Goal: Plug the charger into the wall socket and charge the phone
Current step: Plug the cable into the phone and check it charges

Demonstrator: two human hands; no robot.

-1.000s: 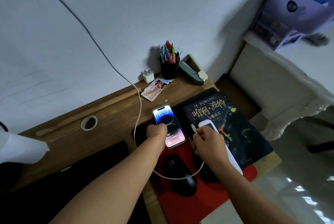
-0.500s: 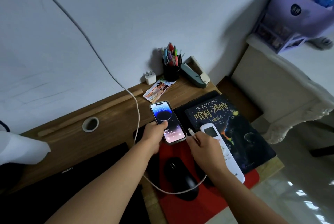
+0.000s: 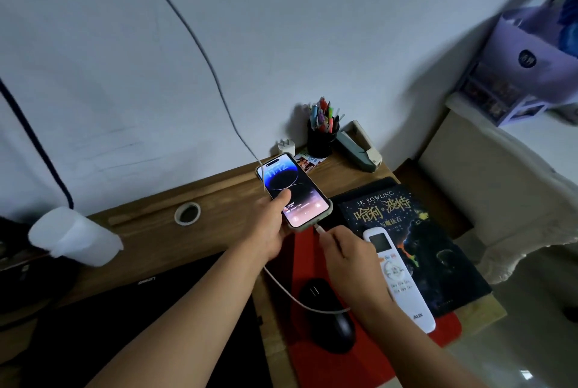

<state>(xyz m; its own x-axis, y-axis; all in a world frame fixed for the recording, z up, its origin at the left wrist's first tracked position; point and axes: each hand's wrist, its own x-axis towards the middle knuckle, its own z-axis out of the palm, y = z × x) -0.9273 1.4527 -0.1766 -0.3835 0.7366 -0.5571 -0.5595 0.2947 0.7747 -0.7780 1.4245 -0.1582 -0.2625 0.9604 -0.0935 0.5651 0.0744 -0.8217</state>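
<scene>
White cable plug (image 3: 320,227) is pinched by the right hand (image 3: 347,254) at the phone's (image 3: 292,189) bottom edge; left hand (image 3: 271,225) grips the phone.

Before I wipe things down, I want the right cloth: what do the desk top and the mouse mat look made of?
Desk top: looks like wood or wood-look laminate, matte brown with visible grain streaks; which one, I cannot tell. Mouse mat: a flat red sheet with a smooth, dull surface and rounded corner, probably soft plastic or faux leather; the look leaves it open.
</scene>
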